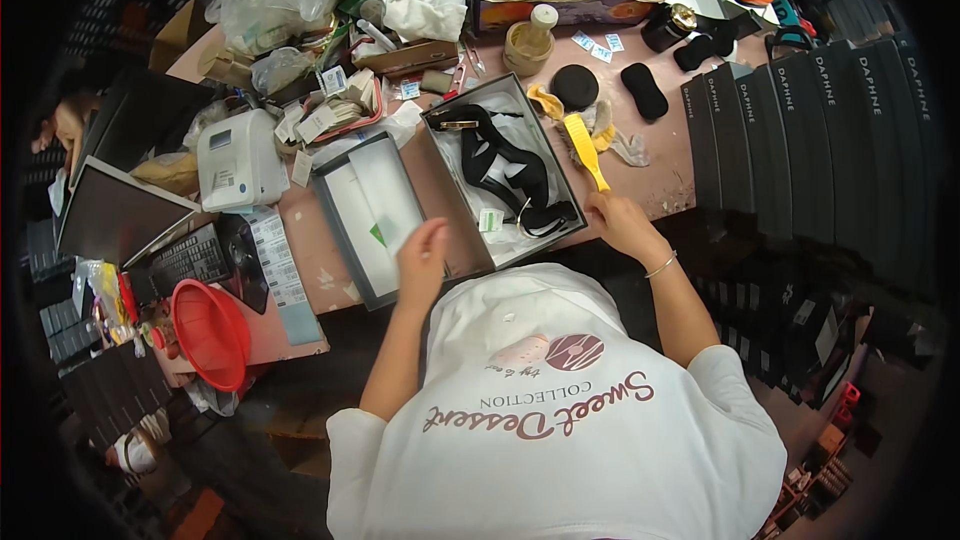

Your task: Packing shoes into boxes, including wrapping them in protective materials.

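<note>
Directly ahead stands an open grey shoe box (497,258) holding a pair of black strappy shoes (525,178) on white tissue. A white tag (490,220) with a green print hangs among the straps. To its left, the box's lid (342,228) lies with its pale inside upward. My left hand (425,248) hovers by the lid's right edge, its fingers blurred. On the right, my right hand (628,224) is closed at the handle end of a yellow brush (586,152), whose head points away from me. Yellowish cloths (603,126) lie beside the brush.
Dark shoe boxes (790,135) stand in a row at right. Black pads (644,92), a round black tin (574,87) and a pump bottle (529,41) sit at the back. At left are a white label printer (238,162), a keyboard (190,260) and a red basin (211,334).
</note>
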A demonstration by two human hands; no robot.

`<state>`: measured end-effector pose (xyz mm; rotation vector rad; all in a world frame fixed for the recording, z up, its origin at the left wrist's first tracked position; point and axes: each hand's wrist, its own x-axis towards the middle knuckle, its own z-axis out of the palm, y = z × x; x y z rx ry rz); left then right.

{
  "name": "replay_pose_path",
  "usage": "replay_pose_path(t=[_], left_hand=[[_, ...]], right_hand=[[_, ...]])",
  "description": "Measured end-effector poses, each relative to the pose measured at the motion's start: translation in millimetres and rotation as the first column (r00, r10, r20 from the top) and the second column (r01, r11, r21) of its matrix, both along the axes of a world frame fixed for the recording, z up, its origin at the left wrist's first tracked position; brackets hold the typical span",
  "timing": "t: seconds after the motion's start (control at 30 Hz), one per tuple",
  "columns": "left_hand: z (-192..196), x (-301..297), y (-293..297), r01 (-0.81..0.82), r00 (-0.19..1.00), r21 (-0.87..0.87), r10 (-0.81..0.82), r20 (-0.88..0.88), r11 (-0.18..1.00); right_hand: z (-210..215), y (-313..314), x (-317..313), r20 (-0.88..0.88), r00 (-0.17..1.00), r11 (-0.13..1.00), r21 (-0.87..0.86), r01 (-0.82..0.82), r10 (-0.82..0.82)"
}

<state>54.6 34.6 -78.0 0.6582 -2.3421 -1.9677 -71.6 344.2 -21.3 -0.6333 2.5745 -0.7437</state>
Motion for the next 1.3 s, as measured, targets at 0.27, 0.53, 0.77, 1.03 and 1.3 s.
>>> replay_pose_path(t=[0.27,0.53,0.77,1.03,1.3], left_hand=[[-50.4,-33.2,115.4,-0.186,0.932,0.210,0.105,0.346,0.960],[-67.0,-66.6,120.2,-0.213,0.860,0.041,0.168,0.483,0.976],[-23.9,-56.6,98.7,-0.365,0.864,0.517,0.075,0.497,0.774],[22.4,-32.7,56.7,-0.049,0.990,0.643,-0.049,0.134,0.764],[49.7,-49.4,33.1,0.115,0.989,0.679,-0.021,-0.146,0.725]], right_hand=[[-33.4,-11.6,-37.3,-0.051,0.977,0.945,-0.246,-0.214,0.208],[-51.9,-6.7,-53.4,-0.216,0.941,0.930,-0.204,-0.305,0.261],[-64.4,-42.0,-76.7,0.088,0.950,0.920,-0.290,-0.264,0.301],[4.0,-49.6,-64.4,0.550,0.802,0.848,-0.518,0.109,0.233],[33.4,-87.4,-10.1,0.673,0.600,0.745,-0.641,0.183,0.433]])
